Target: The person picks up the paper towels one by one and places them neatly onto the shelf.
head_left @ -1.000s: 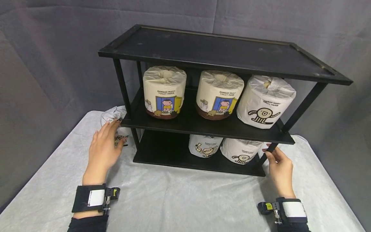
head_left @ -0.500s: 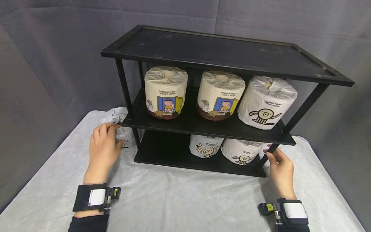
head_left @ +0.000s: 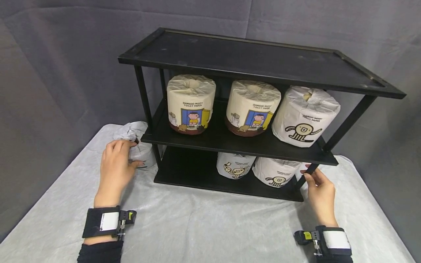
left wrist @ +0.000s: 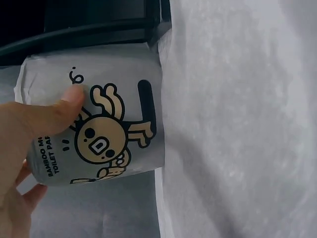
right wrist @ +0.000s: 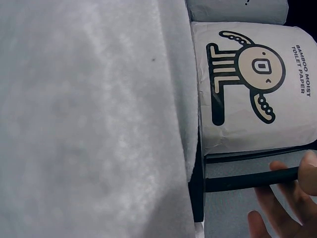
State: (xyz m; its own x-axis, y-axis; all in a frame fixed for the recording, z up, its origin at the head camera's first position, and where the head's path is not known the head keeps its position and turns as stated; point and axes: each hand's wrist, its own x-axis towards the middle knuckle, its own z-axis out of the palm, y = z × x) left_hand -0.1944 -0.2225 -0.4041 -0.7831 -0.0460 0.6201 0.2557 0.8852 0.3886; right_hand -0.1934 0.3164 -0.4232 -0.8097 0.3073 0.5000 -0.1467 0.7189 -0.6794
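Observation:
A white wrapped toilet paper roll (head_left: 143,153) stands on the cloth just left of a black shelf rack (head_left: 230,148). My left hand (head_left: 114,171) grips this roll from its left side. In the left wrist view the thumb presses on the printed front of the toilet paper roll (left wrist: 106,134), and other fingers show at its far side. On the right, my right hand (head_left: 322,195) pinches the rack's front right post (head_left: 343,124) below the middle shelf. The right wrist view has the thumb and fingers around that thin black post (right wrist: 237,183).
Two cream rolls (head_left: 191,106) (head_left: 253,109) and a white roll (head_left: 306,118) stand on the middle shelf. Two white rolls (head_left: 235,166) (head_left: 276,173) are on the bottom shelf, towards its right. A grey curtain (head_left: 82,65) hangs behind the cloth-covered table (head_left: 210,226).
My left fingers have drawn down and curled in on the roll beside the rack. The right hand keeps its hold on the post. The rack appears slightly further right in view.

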